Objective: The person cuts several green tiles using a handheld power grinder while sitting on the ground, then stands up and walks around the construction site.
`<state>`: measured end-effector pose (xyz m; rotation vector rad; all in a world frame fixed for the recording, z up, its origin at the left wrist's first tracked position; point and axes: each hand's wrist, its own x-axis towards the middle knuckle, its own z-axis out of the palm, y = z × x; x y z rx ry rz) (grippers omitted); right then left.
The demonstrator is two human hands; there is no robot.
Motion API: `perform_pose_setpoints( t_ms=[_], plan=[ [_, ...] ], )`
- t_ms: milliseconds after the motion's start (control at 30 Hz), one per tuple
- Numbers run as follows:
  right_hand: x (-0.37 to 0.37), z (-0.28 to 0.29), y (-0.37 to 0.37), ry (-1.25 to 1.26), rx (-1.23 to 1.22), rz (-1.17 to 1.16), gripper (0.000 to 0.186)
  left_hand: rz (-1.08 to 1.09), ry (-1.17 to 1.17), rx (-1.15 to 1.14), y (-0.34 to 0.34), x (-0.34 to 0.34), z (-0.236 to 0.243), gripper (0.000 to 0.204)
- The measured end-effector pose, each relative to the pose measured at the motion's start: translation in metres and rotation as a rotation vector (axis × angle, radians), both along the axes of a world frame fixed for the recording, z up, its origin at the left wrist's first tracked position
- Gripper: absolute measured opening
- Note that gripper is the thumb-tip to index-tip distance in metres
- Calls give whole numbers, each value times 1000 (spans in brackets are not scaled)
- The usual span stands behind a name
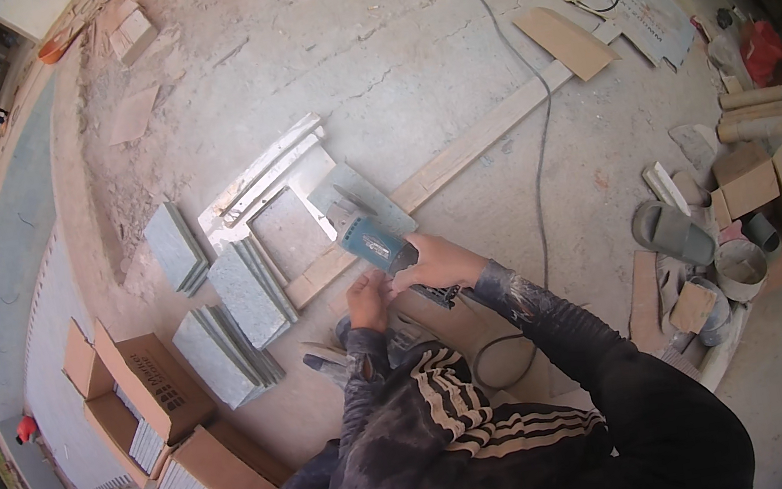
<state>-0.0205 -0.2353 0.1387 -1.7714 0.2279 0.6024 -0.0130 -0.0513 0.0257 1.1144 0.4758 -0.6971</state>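
My right hand (443,265) is wrapped round the dark rear part of a teal angle grinder (373,245). The grinder's head points away from me, over a grey-green stone tile (387,207); whether the disc touches the tile, I cannot tell. Close beside the tool's rear, my left hand (368,300) has its fingers curled in, and what they hold, if anything, is hidden. The tile lies partly on a long pale wooden plank (468,147). Left of it stands a white frame-like piece (225,227) with an opening.
Stacked grey-green tiles (246,291) stand to the left, beyond open cardboard boxes (164,380) filled with tiles. A grey cable (540,161) runs over the dusty floor. On the right are a sandal (672,233), a bucket (742,269) and rubble. Other people appear at the far left.
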Motion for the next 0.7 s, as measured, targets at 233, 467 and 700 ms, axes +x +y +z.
perform_pose_setpoints(
  t_ms=[233, 467, 700],
  plan=[
    [-42, 26, -10, 35, -39, -41, 57, 16, -10, 42, 0, -1, 1, 15],
    [-28, 9, 10, -11, 95, -169, 60, 32, -31, -45, -1, -2, -6, 14],
    [22, -2, 11, 19, -20, -85, 64, -12, 8, 30, 3, 0, -4, 14]
  ],
)
